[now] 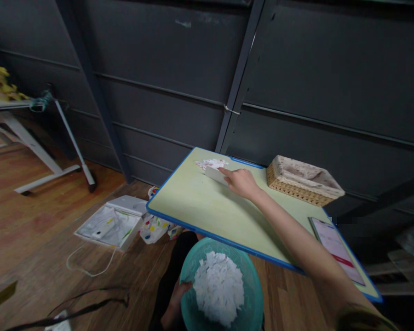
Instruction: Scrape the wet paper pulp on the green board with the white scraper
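Note:
My right hand (241, 181) reaches over the pale yellow tabletop (182, 197), its fingers closed on a flat white card (215, 175). The card's far edge is at a small heap of white paper scraps (212, 163) near the table's far left corner. Below the near edge, my left hand (179, 294) grips the left rim of a teal plastic basket (257, 299). A large pile of white paper scraps (219, 289) fills the middle of this basket. The left fingers are partly hidden by the basket wall.
On the table's right stand a cloth-lined wicker basket (296, 189) and a phone-like device (336, 250). A white open box (112, 223) with a cord lies on the floor at left, beside a colourful spotted bag (155, 229). Dark metal panels (169, 59) rise behind the table.

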Tool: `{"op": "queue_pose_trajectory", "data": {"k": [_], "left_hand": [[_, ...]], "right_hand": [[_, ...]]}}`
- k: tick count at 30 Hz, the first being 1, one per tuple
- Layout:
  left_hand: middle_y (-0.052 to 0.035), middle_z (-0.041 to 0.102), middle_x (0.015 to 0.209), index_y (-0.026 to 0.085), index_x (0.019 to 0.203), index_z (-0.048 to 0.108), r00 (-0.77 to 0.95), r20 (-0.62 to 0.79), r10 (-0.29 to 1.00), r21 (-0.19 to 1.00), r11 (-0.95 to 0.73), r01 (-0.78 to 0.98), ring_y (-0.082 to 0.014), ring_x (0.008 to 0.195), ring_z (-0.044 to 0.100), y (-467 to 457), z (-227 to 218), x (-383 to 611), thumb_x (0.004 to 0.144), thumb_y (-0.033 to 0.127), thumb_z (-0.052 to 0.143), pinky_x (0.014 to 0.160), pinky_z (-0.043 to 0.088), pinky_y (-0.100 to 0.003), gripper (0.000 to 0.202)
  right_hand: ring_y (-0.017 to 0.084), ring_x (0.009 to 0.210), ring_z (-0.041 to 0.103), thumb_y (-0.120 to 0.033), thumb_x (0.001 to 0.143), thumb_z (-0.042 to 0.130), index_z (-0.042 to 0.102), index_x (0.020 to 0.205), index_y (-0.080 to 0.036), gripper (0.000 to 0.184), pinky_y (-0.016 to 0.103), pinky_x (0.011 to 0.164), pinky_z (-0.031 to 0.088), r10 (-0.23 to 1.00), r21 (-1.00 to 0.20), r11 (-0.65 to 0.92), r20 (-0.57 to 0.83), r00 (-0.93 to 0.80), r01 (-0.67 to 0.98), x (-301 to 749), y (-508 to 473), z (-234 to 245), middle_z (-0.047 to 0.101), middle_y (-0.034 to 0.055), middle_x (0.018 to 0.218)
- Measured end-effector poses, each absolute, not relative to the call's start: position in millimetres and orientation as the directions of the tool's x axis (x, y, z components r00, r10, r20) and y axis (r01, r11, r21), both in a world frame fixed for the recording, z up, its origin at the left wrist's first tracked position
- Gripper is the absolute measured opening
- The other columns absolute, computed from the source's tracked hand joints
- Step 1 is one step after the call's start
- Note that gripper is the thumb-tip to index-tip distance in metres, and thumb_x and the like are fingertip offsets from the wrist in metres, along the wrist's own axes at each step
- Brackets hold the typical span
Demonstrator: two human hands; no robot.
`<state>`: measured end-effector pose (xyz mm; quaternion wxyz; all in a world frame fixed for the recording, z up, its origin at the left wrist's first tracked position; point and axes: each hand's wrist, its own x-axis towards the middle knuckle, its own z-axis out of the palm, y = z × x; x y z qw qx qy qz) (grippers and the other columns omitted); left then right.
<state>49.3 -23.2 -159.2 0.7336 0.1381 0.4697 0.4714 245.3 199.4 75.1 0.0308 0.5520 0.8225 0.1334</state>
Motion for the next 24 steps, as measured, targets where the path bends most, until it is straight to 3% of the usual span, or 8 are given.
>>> {"op": "queue_pose_trajectory", "data": {"k": [8,15,24], "left_hand": [[-0.0096,0.081,0.091,0.022,0.107,0.073,0.127,-0.545,0.829,0.622,0.501,-0.602,-0.0415,0.124,0.055,-27,-167,50,0.060,0.026,0.074,0.101,0.048,-0.044,0.047],[-0.0088,0.081,0.095,0.025,0.104,0.073,0.129,-0.568,0.813,0.626,0.529,-0.573,-0.0423,0.127,0.052,-26,-163,50,0.058,0.027,0.074,0.102,0.047,-0.044,0.046],[-0.0098,0.080,0.092,0.023,0.085,0.075,0.223,-0.528,0.820,0.598,0.545,-0.588,-0.0414,0.124,0.055,-26,-168,49,0.058,0.032,0.075,0.101,0.048,-0.042,0.028]], "right_hand": [[0.026,0.092,0.067,-0.026,0.091,0.039,0.047,0.143,-0.026,0.053,0.032,0.078,0.043,0.914,0.205,0.363,0.109,-0.390,0.909,254,191,83,0.073,0.0126,0.107],[0.028,0.094,0.068,-0.027,0.091,0.040,0.045,0.145,-0.024,0.054,0.033,0.078,0.043,0.946,0.202,0.273,0.123,-0.301,0.941,259,192,86,0.073,0.0141,0.107],[0.028,0.091,0.068,-0.028,0.091,0.037,0.044,0.145,-0.022,0.055,0.034,0.078,0.044,0.914,0.201,0.375,0.082,-0.397,0.905,238,180,83,0.073,0.0146,0.104]]}}
